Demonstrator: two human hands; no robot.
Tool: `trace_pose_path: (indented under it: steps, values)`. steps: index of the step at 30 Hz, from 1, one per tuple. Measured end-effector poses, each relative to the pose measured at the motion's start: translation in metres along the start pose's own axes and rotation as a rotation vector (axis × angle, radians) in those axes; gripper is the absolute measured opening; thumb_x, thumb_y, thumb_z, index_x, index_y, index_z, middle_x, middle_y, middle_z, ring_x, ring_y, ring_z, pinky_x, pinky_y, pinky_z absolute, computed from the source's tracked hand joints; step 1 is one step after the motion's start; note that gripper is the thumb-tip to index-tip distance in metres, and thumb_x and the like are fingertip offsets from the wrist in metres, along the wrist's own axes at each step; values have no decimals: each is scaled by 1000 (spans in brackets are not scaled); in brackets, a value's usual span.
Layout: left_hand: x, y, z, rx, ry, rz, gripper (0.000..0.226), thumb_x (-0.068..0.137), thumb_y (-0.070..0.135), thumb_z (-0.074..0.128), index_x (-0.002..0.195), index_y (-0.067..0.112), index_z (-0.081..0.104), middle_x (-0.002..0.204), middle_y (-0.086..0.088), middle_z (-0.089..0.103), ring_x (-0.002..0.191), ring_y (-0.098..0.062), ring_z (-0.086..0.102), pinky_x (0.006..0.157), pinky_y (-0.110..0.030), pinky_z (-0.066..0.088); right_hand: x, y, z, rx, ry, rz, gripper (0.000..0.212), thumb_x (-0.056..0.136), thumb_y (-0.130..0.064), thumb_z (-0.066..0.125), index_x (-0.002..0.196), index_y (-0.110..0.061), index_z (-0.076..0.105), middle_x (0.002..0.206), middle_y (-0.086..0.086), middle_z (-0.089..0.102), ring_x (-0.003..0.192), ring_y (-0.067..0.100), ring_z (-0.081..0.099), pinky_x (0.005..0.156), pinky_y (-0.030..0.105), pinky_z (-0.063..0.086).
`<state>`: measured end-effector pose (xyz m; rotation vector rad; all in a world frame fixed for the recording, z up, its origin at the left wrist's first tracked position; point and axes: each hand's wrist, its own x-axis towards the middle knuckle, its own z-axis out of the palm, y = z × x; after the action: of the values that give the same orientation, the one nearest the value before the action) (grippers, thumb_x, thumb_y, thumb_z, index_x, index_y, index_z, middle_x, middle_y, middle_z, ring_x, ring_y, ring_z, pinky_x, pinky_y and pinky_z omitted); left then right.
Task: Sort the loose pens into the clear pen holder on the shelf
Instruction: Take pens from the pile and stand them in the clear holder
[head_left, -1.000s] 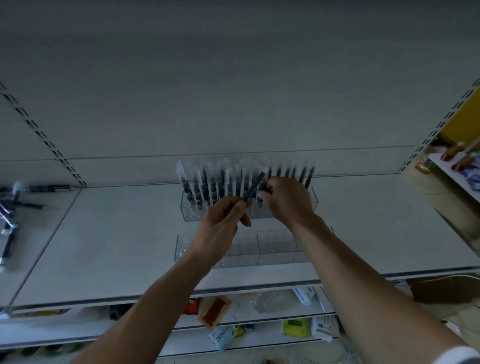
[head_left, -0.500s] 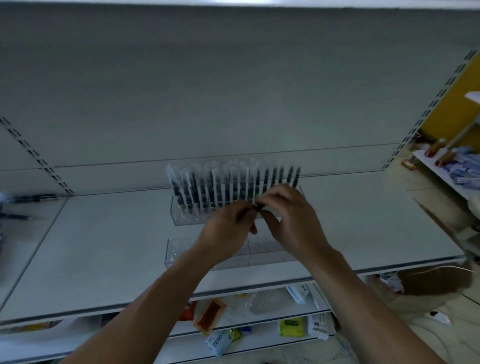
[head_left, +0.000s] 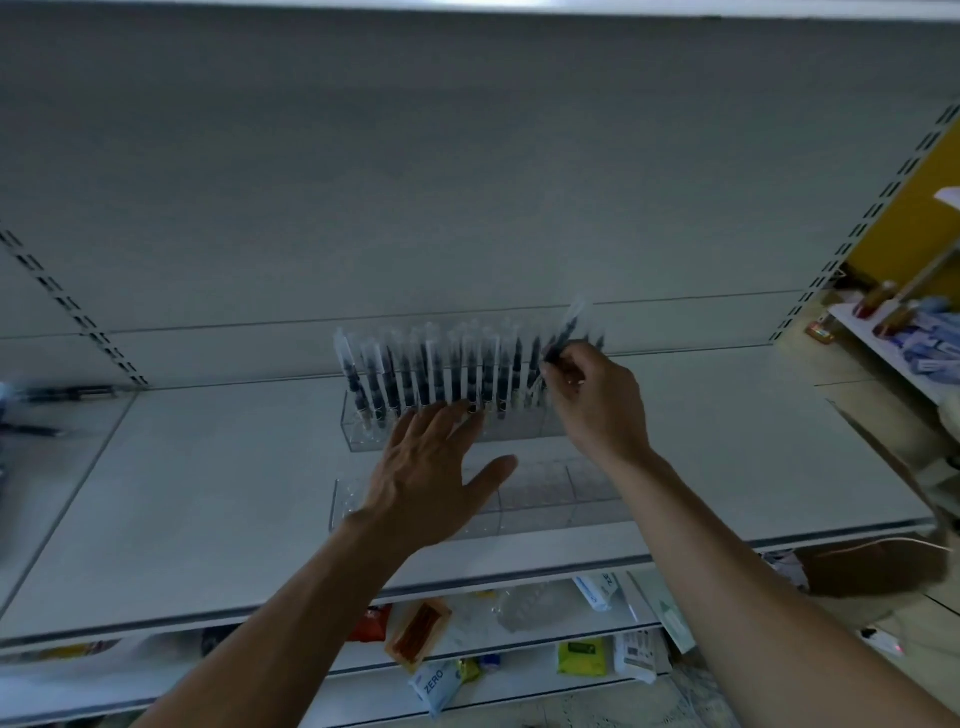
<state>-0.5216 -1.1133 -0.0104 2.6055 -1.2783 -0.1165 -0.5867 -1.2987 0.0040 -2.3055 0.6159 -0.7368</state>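
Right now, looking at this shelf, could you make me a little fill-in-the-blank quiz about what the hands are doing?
1. The right hand pinches a ____ at the row's right end.
2. The left hand, fingers spread, holds ____.
3. The filled clear pen holder stands ____ the other clear holder on the shelf.
Missing words: pen; nothing; behind.

Pens (head_left: 447, 371) in holder (head_left: 363, 434) on shelf (head_left: 208, 467)

The right hand (head_left: 597, 400) hides the lower end of its pen (head_left: 571, 325) and the end of the pen holder (head_left: 363, 434) beneath it. Far left of the left hand (head_left: 421, 483), loose pens (head_left: 67, 392) are blurred and cut by the edge.
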Motion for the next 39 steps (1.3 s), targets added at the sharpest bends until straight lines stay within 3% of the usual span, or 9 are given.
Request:
trace_pose_path:
  steps: [5, 10, 16, 19, 23, 29, 35, 39]
  values:
    - [3, 1, 0, 5, -5, -31, 85, 82, 77, 7, 151, 28, 22, 158, 7, 21, 144, -13, 16, 117, -29, 4, 8, -3, 10, -27, -98, -15, 16, 94, -27, 60, 91, -12, 66, 82, -1, 69, 72, 16, 63, 65, 32, 52]
    - [4, -1, -1, -14, 8, -29, 78, 87, 75, 17, 150, 29, 25, 156, 8, 25, 142, -12, 18, 116, -27, 8, 5, 0, 20, -143, -198, 28, 16, 93, -28, 60, 89, -14, 67, 85, -2, 62, 73, 14, 56, 56, 23, 35]
    - [4, -2, -1, -24, 15, -24, 72, 91, 69, 23, 150, 28, 25, 156, 9, 24, 141, -11, 18, 116, -26, 9, 8, -4, 25, -177, -204, 42, 24, 90, -22, 62, 69, -17, 53, 70, -4, 48, 64, 16, 50, 49, 22, 26]
    - [4, -3, 3, -20, 23, -24, 74, 90, 71, 22, 150, 28, 25, 156, 9, 25, 141, -11, 18, 116, -27, 9, 9, -1, 25, -204, -213, 37, 21, 90, -23, 63, 72, -12, 60, 76, -1, 50, 67, 16, 50, 53, 24, 29]
    - [6, -4, 7, -38, 32, -34, 78, 85, 73, 18, 149, 30, 28, 155, 10, 28, 140, -11, 20, 116, -27, 10, 6, 3, 25, -158, -173, 32, 32, 91, -34, 60, 65, -19, 50, 70, -1, 51, 62, 16, 50, 52, 23, 28]
    - [6, -2, 11, -53, 51, -56, 72, 89, 72, 26, 148, 29, 31, 152, 9, 32, 139, -11, 22, 116, -28, 14, -1, 11, 29, -144, -61, -21, 19, 92, -33, 59, 88, -15, 64, 85, -2, 67, 74, 17, 61, 62, 33, 51]
    - [6, 2, 8, -69, 56, -78, 69, 90, 69, 30, 147, 30, 33, 151, 11, 34, 138, -9, 23, 114, -27, 18, 2, 17, 32, -124, -56, -41, 18, 92, -32, 60, 88, -16, 67, 85, -1, 67, 74, 18, 61, 61, 31, 48]
    - [5, 3, 6, -62, 24, -92, 68, 93, 65, 29, 150, 29, 28, 156, 9, 26, 142, -9, 17, 118, -29, 12, 3, 19, 30, -115, -93, -20, 20, 93, -34, 59, 89, -17, 69, 86, -1, 67, 76, 19, 61, 61, 28, 43]
